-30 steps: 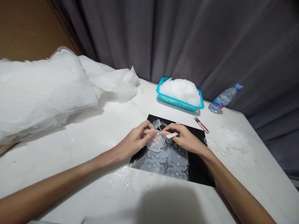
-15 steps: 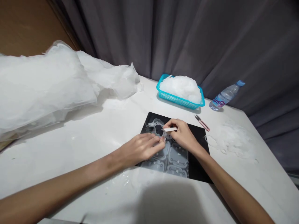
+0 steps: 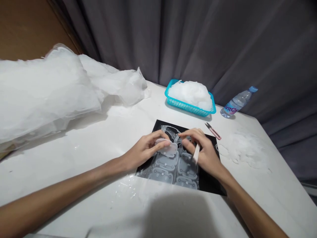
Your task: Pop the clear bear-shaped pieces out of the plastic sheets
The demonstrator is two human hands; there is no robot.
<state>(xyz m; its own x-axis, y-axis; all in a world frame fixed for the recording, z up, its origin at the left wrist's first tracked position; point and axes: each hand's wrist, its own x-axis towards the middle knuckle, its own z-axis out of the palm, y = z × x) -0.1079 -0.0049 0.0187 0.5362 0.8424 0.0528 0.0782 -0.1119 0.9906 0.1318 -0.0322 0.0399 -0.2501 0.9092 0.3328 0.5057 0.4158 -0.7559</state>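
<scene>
My left hand (image 3: 150,145) pinches a translucent white rounded piece (image 3: 169,150) between thumb and fingers, raised a little over the sheet. A slim white tool (image 3: 196,153) sits in my right hand (image 3: 201,147), pointing down toward my palm side and partly hidden by the fingers. The right fingertips are near the far part of a clear moulded plastic sheet (image 3: 165,162), which has several rounded cell shapes. Below it lies a black mat (image 3: 210,180). Curled clear strips (image 3: 170,130) rest at the mat's far left, with dark gaps showing through.
A turquoise basket (image 3: 188,107) heaped with white pieces stands at the back. To its right are a water bottle (image 3: 234,104) and pink-handled thread snips (image 3: 215,133). White scraps (image 3: 244,148) lie right of the mat. Big filled plastic bags (image 3: 49,96) cover the left back of the white table (image 3: 99,205).
My left hand has lifted off the sheet with a rounded translucent piece in it. My right hand has moved slightly right, and its white tool has swung from pointing left to pointing down.
</scene>
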